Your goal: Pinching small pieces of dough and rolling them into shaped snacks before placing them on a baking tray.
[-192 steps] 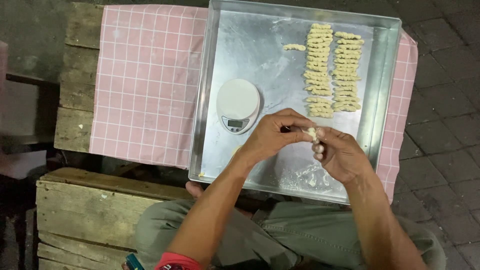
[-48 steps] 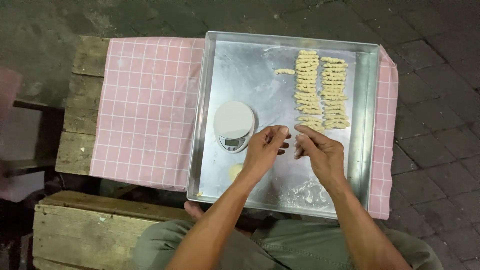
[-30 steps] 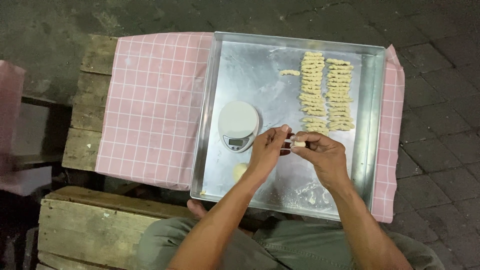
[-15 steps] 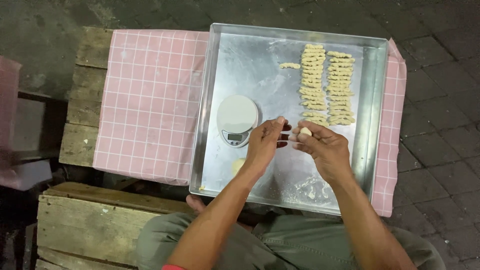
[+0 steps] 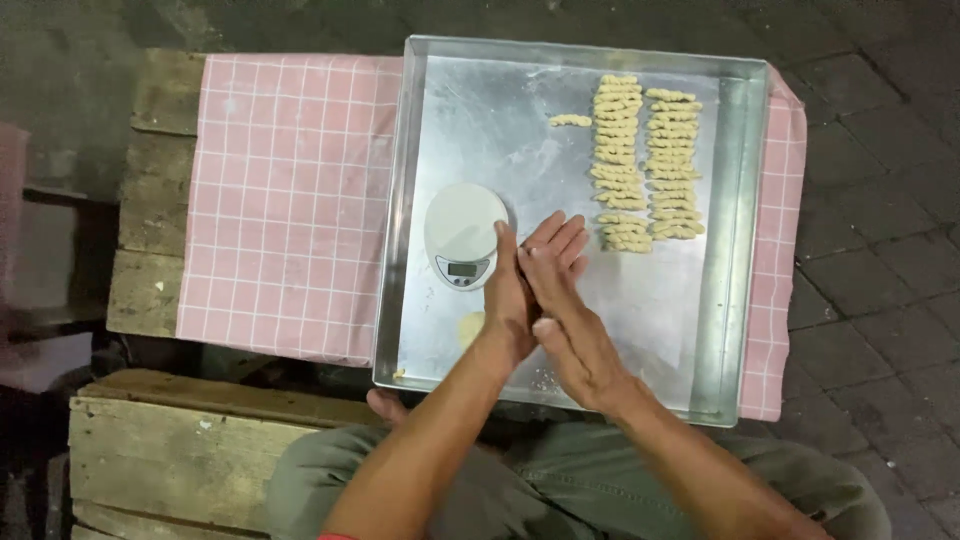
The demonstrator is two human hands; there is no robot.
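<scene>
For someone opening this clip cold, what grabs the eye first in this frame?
The two hands pressed palm to palm over the middle of the metal tray, the left hand against the right hand; whether anything lies between them is hidden. Next come the two neat columns of pale twisted dough pieces at the tray's far right, with one stray piece beside them. A round white kitchen scale sits just left of the hands.

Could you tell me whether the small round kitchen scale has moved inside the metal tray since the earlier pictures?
No. The scale sits by the tray's left wall, as before.
</scene>
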